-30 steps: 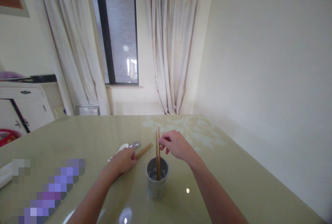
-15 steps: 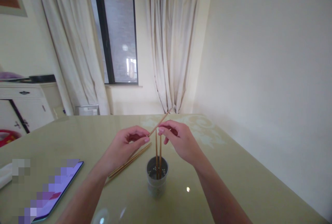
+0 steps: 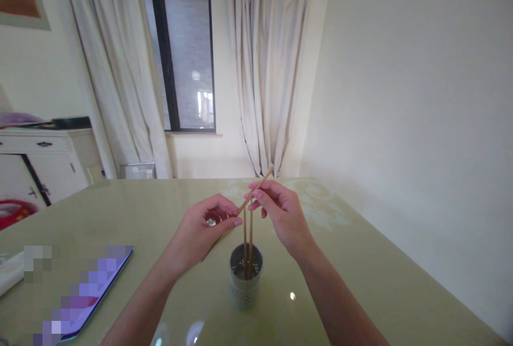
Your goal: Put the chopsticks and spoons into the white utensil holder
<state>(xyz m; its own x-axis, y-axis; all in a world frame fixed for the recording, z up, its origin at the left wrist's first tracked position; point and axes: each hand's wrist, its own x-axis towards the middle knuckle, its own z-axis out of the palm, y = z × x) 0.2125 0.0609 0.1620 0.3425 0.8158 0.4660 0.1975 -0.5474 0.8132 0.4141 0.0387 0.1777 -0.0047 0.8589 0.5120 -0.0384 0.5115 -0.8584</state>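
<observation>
A slanted wooden chopstick (image 3: 263,179) is held in the air between both hands. My left hand (image 3: 202,231) pinches its lower end between thumb and fingers. Further up the same chopstick, the thumb and fingers of my right hand (image 3: 282,212) close around it. Below them stands a grey cylindrical holder (image 3: 245,293) with holes in its base. Two more chopsticks (image 3: 251,231) stand upright in it, their tops close to my hands. My left hand and forearm hide most of the table behind them.
The glossy greenish table (image 3: 320,282) reaches toward a window (image 3: 190,63) and curtains (image 3: 268,68). A phone (image 3: 90,303) lies at the left front, beside a white object (image 3: 12,276). A white cabinet (image 3: 48,159) stands back left; a bare wall (image 3: 412,95) runs along the right.
My right hand has come onto the upper part of the held chopstick. The loose chopsticks seen lying on the table behind my left hand are now hidden. The view has shifted slightly.
</observation>
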